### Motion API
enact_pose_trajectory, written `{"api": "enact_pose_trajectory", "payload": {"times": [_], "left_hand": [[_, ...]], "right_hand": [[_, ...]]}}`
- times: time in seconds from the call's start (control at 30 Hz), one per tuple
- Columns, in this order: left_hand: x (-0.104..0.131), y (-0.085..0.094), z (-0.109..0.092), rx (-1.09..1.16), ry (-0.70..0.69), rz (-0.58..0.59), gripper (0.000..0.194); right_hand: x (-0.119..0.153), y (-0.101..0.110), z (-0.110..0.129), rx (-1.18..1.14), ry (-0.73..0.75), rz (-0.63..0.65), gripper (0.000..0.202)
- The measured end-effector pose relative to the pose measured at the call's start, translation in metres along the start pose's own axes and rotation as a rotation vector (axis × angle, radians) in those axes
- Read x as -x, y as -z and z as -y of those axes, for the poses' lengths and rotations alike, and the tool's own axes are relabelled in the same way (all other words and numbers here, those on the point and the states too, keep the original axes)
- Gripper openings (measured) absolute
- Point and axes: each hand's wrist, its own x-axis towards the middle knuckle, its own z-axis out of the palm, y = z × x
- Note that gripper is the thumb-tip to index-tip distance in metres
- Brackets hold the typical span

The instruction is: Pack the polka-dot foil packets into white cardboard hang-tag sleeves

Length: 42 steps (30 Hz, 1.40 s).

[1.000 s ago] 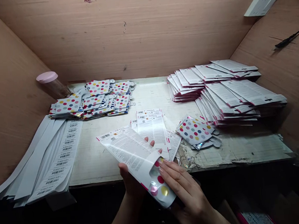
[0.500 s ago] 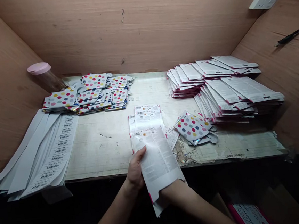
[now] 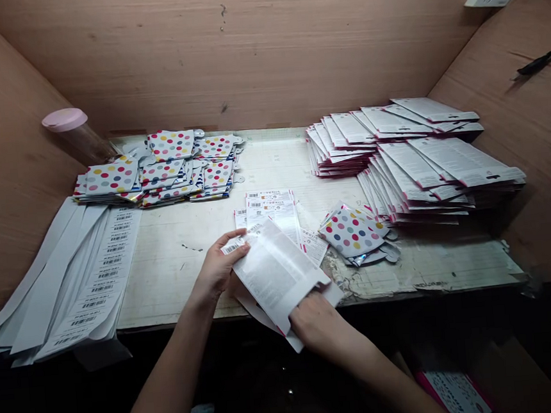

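Observation:
A white printed packet (image 3: 276, 274) with a barcode and pink edges is held tilted over the table's front edge. My left hand (image 3: 221, 262) is closed on its upper left corner, thumb on top. The fingers of my right hand (image 3: 317, 322) reach inside the packet's open lower end, so they are hidden, and I cannot see whether they hold anything. Just beyond lie more white printed packets (image 3: 272, 208), overlapping flat on the table. To the right of them rests a small pile of folded polka-dot foil pieces (image 3: 352, 230).
Folded polka-dot foil stacks (image 3: 171, 170) stand at the back left, beside a pink-lidded clear container (image 3: 79, 137). Barcode label sheets (image 3: 101, 279) hang over the left front edge. Stacked white packets (image 3: 416, 162) fill the right side. Wooden panels (image 3: 161, 56) enclose the table.
The packet has turned and lifted, its barcode end swinging left. My left hand has moved up and left to that corner. My right hand has come up slightly, withdrawing partly from the opening.

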Motion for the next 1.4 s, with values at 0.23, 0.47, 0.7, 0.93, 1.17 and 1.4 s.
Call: {"api": "enact_pose_trajectory", "payload": {"times": [0.23, 0.47, 0.7, 0.93, 1.17, 1.4], "left_hand": [[-0.024, 0.003, 0.010, -0.636, -0.504, -0.285, 0.056], [0.021, -0.018, 0.052, -1.375, -0.758, 0.203, 0.045], [0.028, -0.016, 0.073, -1.503, -0.795, 0.181, 0.057], [0.028, -0.017, 0.074, -1.512, -0.797, 0.165, 0.058], [0.028, -0.017, 0.074, -1.492, -0.796, 0.158, 0.059], [0.027, -0.017, 0.075, -1.470, -0.802, 0.158, 0.059]], "right_hand": [[0.014, 0.004, -0.032, -0.324, -0.206, -0.342, 0.025], [-0.011, -0.038, -0.053, -0.253, -0.296, -0.394, 0.013], [-0.017, -0.039, -0.058, -0.183, -0.257, -0.327, 0.015], [-0.023, -0.035, -0.070, -0.129, -0.127, -0.214, 0.018], [-0.019, -0.033, -0.073, -0.194, -0.109, -0.265, 0.015], [-0.026, -0.040, -0.074, -0.073, -0.113, -0.149, 0.014]]}}
